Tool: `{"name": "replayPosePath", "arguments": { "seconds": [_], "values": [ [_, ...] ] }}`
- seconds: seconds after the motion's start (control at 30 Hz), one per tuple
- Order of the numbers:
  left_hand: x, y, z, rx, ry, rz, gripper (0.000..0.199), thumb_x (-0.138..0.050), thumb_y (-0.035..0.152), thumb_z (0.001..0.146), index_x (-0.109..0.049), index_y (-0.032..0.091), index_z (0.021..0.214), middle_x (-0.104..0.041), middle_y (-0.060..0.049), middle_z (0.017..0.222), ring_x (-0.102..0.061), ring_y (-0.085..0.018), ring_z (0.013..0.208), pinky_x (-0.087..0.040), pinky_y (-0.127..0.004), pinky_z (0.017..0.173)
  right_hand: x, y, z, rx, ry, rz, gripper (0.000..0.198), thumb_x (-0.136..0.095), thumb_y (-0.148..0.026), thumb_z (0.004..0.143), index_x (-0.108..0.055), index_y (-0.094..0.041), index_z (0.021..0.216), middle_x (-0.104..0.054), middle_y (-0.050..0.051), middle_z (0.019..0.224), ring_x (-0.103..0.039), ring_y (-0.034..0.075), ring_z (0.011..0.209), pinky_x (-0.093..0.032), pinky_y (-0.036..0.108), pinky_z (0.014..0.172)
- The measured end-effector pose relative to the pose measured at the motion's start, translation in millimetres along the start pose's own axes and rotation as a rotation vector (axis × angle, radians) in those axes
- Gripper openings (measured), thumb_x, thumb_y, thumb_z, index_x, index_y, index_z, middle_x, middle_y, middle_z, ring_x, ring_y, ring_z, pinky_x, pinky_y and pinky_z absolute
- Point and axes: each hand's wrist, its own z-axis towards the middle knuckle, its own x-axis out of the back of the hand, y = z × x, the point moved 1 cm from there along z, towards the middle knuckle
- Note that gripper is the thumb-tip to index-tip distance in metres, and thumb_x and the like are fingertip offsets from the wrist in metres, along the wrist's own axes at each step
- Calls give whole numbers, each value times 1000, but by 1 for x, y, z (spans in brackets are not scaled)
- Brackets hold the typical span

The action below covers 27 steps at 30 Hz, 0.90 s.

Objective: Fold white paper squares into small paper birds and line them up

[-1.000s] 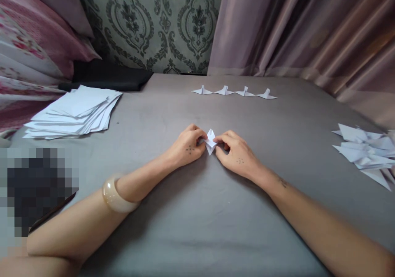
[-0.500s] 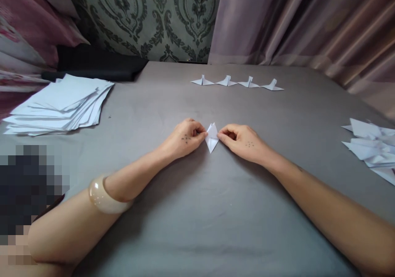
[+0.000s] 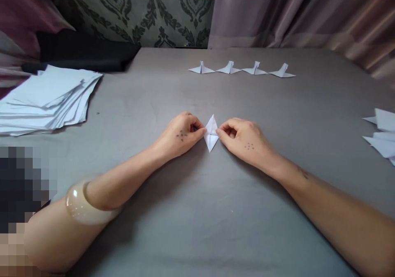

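Between my two hands, at the middle of the head view, is a small white folded paper (image 3: 211,132) shaped like an upright diamond, with a crease running across it. My left hand (image 3: 183,134) pinches its left corner between thumb and forefinger. At the right corner, the thumb and forefinger of my right hand (image 3: 242,139) are closed on the paper too. Both hands rest low over the grey cloth, other fingers curled under and partly hidden.
A stack of white paper sheets (image 3: 46,92) lies at the left, before a folded black cloth (image 3: 83,51). Several folded paper figures (image 3: 230,68) stand in a row at the back. More folded white papers (image 3: 385,123) lie at the right edge of the grey-covered table (image 3: 203,211).
The paper's upper part now shows as one pointed tip, where a split top was seen before. Both hands keep their pinch. The camera view has shifted slightly closer.
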Motion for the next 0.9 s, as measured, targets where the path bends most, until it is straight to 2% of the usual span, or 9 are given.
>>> {"name": "replayPosePath", "arguments": {
  "seconds": [0.67, 0.9],
  "values": [
    [-1, 0, 1, -38, -24, -8, 12, -61, 24, 82, -66, 16, 74, -57, -3, 89, -48, -9, 64, -42, -25, 62, -4, 1, -5, 13, 21, -39, 17, -61, -27, 85, -59, -21, 69, -63, 1, 75, -54, 14, 65, -37, 28, 59],
    [-6, -6, -5, -157, 47, 93, 10, -56, 22, 86, -55, 20, 96, -56, -2, 92, -50, -11, 70, -44, -25, 65, -4, 2, -6, 55, 46, -40, 11, -60, -27, 87, -60, -21, 77, -63, 2, 82, -56, 14, 70, -40, 28, 63]
  ]
}}
